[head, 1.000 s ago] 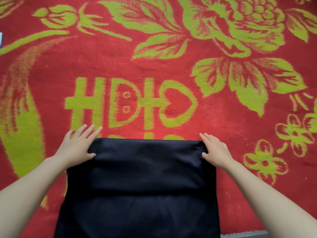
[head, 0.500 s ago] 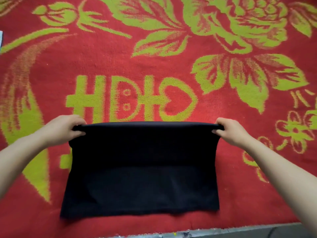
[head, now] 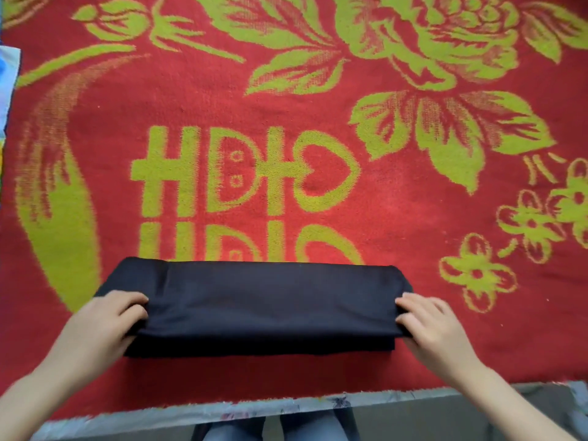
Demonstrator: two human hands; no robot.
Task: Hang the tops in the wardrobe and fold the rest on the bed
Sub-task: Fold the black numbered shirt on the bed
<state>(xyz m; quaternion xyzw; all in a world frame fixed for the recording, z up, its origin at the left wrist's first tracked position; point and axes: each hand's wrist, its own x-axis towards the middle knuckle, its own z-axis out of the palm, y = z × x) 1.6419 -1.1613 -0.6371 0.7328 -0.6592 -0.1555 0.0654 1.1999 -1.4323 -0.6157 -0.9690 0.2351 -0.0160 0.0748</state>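
Note:
A black garment [head: 270, 307] lies folded into a long, narrow band on the bed's red and green blanket [head: 318, 100], close to the near edge. My left hand [head: 105, 323] grips its left end, fingers curled into the top layer. My right hand [head: 432, 323] holds the right end the same way, with its fingers over the folded edge. The top layer lies nearly flat on the lower one, which sticks out a little along the near side.
The blanket spreads wide beyond and to both sides of the garment. The bed's near edge [head: 286, 405] shows a grey patterned sheet. My legs in jeans [head: 270, 429] stand just below it. A pale blue item [head: 6, 81] peeks in at the far left.
Both hands gripped the garment's far edge, lifted it and brought it toward me, folding the garment over into a narrower band. More of the bed's near edge has come into view.

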